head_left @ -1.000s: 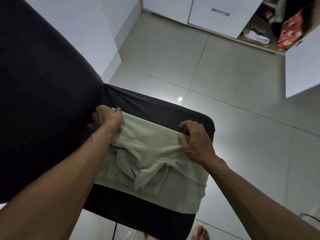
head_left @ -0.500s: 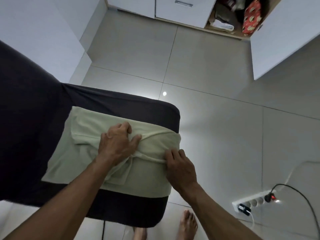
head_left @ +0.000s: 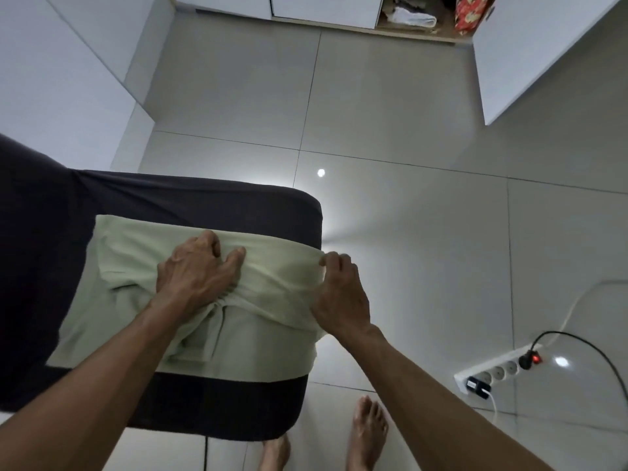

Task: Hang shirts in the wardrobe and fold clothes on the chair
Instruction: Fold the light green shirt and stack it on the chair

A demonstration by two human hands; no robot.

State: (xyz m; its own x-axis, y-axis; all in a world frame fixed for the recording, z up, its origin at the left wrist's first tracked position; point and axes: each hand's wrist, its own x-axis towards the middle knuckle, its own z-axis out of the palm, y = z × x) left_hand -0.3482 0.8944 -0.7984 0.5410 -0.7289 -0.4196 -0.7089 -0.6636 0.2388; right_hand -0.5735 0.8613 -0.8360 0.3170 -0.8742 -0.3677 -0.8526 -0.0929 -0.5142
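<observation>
Pale green garment (head_left: 238, 348) spread on the dark chair seat (head_left: 204, 198), half folded. Left hand (head_left: 197, 273) bunching cloth at the centre; right hand (head_left: 339, 294) pinching the folded edge beside the seat's side. Best drawn taut, edges matched, then smoothed flat.

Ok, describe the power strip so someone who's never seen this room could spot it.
Start from the dark chair and look right across the tiled floor. The white power strip lies there, set apart by its lit red switch and black plugs.
</observation>
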